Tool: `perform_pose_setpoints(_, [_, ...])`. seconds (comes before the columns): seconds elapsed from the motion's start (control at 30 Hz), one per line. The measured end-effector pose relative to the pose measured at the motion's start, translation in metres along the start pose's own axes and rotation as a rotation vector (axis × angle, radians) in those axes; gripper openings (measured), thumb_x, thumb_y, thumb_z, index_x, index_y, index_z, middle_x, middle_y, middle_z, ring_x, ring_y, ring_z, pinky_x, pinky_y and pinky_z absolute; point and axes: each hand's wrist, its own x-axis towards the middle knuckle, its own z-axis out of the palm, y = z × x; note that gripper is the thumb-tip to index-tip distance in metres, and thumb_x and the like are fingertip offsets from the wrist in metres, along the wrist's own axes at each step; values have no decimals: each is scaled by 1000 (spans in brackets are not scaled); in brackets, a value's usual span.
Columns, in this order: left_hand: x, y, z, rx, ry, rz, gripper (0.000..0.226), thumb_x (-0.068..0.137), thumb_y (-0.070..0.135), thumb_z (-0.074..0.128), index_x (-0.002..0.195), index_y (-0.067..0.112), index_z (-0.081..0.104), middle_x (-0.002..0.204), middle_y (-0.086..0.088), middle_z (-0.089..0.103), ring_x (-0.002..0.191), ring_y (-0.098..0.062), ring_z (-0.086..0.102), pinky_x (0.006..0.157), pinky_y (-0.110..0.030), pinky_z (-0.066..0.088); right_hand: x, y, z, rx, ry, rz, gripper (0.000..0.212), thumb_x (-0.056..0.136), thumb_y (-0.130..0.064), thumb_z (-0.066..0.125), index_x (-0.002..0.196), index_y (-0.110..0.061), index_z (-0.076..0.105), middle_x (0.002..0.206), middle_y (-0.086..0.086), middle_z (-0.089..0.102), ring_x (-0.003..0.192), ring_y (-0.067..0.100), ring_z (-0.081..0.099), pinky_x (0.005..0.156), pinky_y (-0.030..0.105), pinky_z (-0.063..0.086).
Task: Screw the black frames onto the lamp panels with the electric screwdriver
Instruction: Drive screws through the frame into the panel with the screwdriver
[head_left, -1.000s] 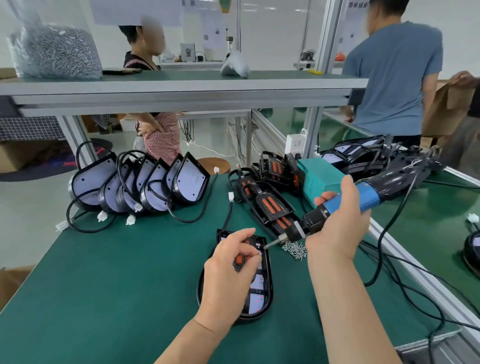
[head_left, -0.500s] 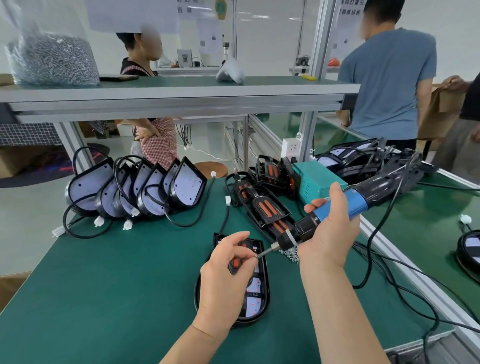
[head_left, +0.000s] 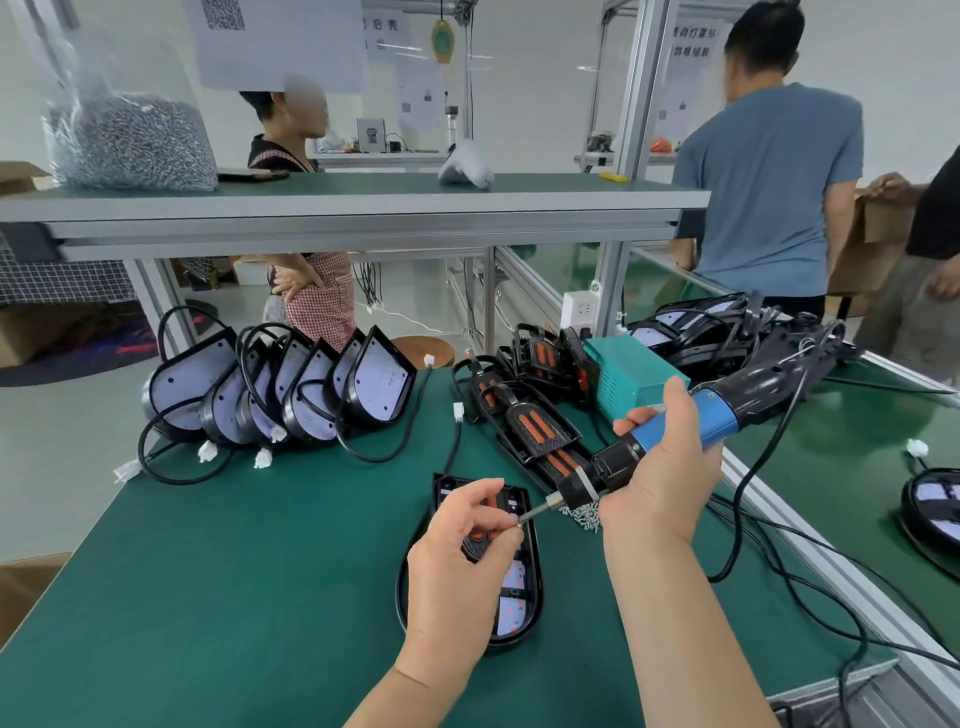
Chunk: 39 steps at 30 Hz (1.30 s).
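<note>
A lamp panel (head_left: 511, 603) with a black frame and orange inserts lies flat on the green mat in front of me. My left hand (head_left: 462, 561) hovers over its upper half and pinches a small screw at the tip of the driver bit. My right hand (head_left: 665, 478) grips the electric screwdriver (head_left: 727, 410) by its blue and black barrel, tilted down to the left, bit touching the left fingertips. A small pile of loose screws (head_left: 584, 517) lies on the mat just right of the panel.
A row of upright lamp panels (head_left: 291, 389) with black cables stands at the back left. Black frames with orange strips (head_left: 535, 426) lie behind the panel, next to a teal box (head_left: 631, 374). The driver cable (head_left: 748, 499) loops right. Two people stand beyond the bench.
The screwdriver bit has swung left and down to meet my left fingertips. My left hand has lifted slightly off the panel and pinches at the bit tip.
</note>
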Motion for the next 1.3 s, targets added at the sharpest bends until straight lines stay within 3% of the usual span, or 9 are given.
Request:
perform_pose_setpoints(0.27, [-2, 4, -11, -38, 19, 9, 45, 84, 0, 74, 107, 37, 64, 81, 12, 74, 92, -3, 64, 78, -3, 41, -12, -4, 7, -8, -15, -4, 16, 91, -31, 71, 98, -23, 59, 61, -5, 61, 54, 12, 60, 51, 19, 50])
perform_pose_setpoints(0.87, [-3, -3, -12, 31, 47, 19, 47, 85, 2, 74, 102, 44, 63, 82, 18, 73, 103, 3, 60, 85, 2, 33, -11, 8, 6, -16, -35, 2, 17, 91, -30, 72, 98, -22, 59, 60, -5, 61, 53, 12, 59, 54, 22, 52])
perform_pose_setpoints(1.07, [-4, -18, -5, 239, 128, 204, 55, 81, -4, 75, 102, 45, 63, 91, 16, 65, 96, -9, 63, 82, -7, 42, -8, 19, 6, -47, -32, -12, 17, 89, -32, 72, 97, -23, 60, 62, -3, 61, 55, 15, 60, 62, 29, 51])
perform_pose_setpoints(1.2, [-6, -23, -5, 354, 163, 373, 50, 81, 4, 69, 114, 40, 58, 88, 21, 59, 90, -6, 60, 80, -8, 44, -6, 26, 3, -60, -10, 8, 17, 90, -31, 72, 98, -22, 60, 62, -3, 62, 54, 14, 60, 67, 32, 51])
perform_pose_setpoints(1.3, [-2, -26, -6, 422, 148, 396, 49, 80, 7, 66, 117, 37, 56, 91, 23, 57, 89, -7, 58, 81, -9, 43, -4, 31, 0, -50, -42, 28, 20, 88, -33, 72, 101, -23, 60, 63, -4, 62, 56, 13, 60, 69, 35, 50])
